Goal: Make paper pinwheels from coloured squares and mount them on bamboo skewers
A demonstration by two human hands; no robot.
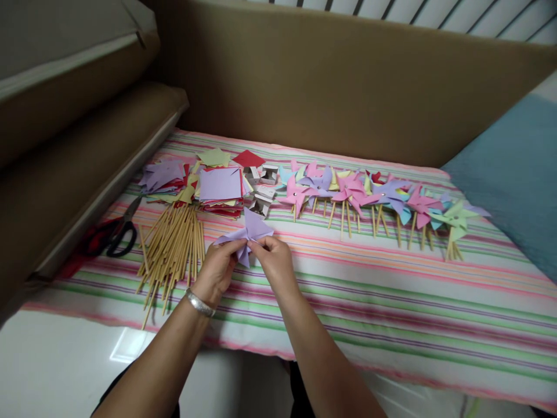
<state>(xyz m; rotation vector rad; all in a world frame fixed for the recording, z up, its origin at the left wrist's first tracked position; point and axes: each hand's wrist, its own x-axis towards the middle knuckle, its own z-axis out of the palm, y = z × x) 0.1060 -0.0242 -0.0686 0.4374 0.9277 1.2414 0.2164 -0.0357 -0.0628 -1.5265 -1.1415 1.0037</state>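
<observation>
A purple paper pinwheel (251,225) is held up between my two hands, its blades folded toward the centre. My left hand (220,267), with a silver bangle on the wrist, grips it from the left side. The fingers of my right hand (274,255) pinch near its middle from the right; whether a pin is there is too small to tell. Left of my hands lies a bundle of thin wooden sticks (174,249). Behind the pinwheel are a stack of paper squares (220,184) with a purple one on top and small open boxes (260,204).
Finished pinwheels on sticks (352,191) lie in a row to the right. Cut paper pieces (163,175) are piled at the back left. Black-handled scissors (122,232) rest at the left edge. A striped cloth (391,302) covers the surface, with a brown panel (326,87) behind.
</observation>
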